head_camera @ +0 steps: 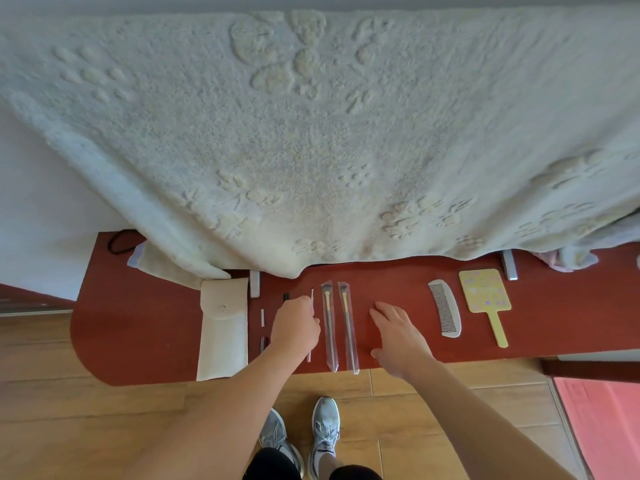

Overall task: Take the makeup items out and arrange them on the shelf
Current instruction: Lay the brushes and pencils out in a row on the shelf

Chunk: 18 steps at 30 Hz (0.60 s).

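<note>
**As the left hand pinches a thin white stick, the right hand lies spread**

While the left hand curls its fingers round that stick and holds it low over the red shelf, the right hand is wide open, palm down, fingers straight. It sits just right of the two brushes. Does that palm actually touch the wood? Cannot tell from up here.

And look at the line-up! The stick runs near to far, just left of the first brush. The second brush lies parallel beside it. Both are in clear sleeves, bristles at the far end, with the sleeves reaching the shelf's near edge.

Further right, well apart from the hands, a pale comb lies flat. Just beyond it is a yellow hand mirror, its handle pointing near.

Over on the left, the cream pouch lies lengthwise with its flap at the far end. Between pouch and left hand there are small bits: a short white piece, a dark piece nearer, and a black piece by the knuckles. What they are is too small to make out.

A fluffy pale blanket drapes over the shelf's far edge. A black hair tie sits at the far left corner. Down below, grey shoes stand on the wooden floor, with a pink mat off to the right.
</note>
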Available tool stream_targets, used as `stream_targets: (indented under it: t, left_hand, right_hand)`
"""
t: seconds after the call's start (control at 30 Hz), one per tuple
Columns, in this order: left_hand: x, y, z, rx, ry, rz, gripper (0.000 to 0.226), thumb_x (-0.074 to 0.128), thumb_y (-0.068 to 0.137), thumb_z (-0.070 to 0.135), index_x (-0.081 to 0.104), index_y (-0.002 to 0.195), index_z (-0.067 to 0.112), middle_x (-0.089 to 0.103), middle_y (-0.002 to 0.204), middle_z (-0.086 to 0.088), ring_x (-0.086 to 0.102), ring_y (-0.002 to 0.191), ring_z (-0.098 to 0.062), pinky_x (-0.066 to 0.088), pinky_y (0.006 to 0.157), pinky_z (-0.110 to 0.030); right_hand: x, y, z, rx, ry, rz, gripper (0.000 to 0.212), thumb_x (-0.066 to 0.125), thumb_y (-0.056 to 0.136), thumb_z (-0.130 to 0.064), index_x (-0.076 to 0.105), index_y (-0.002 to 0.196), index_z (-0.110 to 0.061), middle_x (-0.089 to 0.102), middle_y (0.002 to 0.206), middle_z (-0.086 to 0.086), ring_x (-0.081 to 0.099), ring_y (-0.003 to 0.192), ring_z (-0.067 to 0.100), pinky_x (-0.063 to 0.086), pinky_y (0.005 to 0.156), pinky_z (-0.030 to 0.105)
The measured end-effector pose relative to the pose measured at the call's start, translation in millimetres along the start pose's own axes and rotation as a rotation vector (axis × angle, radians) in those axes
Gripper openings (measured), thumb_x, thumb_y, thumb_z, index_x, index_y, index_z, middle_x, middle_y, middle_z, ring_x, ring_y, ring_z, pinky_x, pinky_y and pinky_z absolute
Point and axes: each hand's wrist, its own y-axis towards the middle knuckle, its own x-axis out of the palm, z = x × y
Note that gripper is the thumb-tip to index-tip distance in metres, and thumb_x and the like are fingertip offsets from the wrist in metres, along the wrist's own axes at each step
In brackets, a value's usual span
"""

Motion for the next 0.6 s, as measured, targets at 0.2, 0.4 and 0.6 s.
stream_targets:
  t: [0.2, 0.4, 0.6]
  left_hand:
    - [1.8, 2.9, 2.3, -0.022, -0.016, -0.015, 0.016, 0.070, 0.092, 0.023, 0.057, 0.082, 0.020, 0.062, 0.079, 0.004, 0.058, 0.070, -0.012, 0.040, 0.059, -0.020]
    - [-0.1, 5.2, 0.3, -0.018, -0.019, -0.039, 0.019, 0.071, 0.090, 0.024, 0.058, 0.077, 0.020, 0.059, 0.072, 0.006, 0.061, 0.071, -0.012, 0.040, 0.060, -0.019]
    - [-12.9, 4.6, -1.8, 0.049, -0.005, -0.040, 0.013, 0.072, 0.089, 0.027, 0.065, 0.087, 0.017, 0.065, 0.082, 0.004, 0.062, 0.076, -0.013, 0.043, 0.063, -0.022]
  right_hand:
    - [0.8, -0.4, 2.8, 0.004, 0.012, 0.007, 0.083, 0.069, 0.088, -0.030, 0.020, 0.154, -0.022, 0.013, 0.160, -0.008, 0.008, 0.148, 0.016, 0.032, 0.116, 0.037]
    - [2.0, -1.0, 0.8, 0.004, 0.012, 0.011, 0.081, 0.068, 0.089, -0.028, 0.020, 0.154, -0.022, 0.012, 0.161, -0.008, 0.008, 0.148, 0.016, 0.031, 0.116, 0.035]
    - [-4.0, -1.4, -3.7, 0.031, 0.022, -0.012, 0.082, 0.069, 0.088, -0.031, 0.021, 0.154, -0.022, 0.015, 0.161, -0.007, 0.011, 0.148, 0.017, 0.029, 0.117, 0.037]
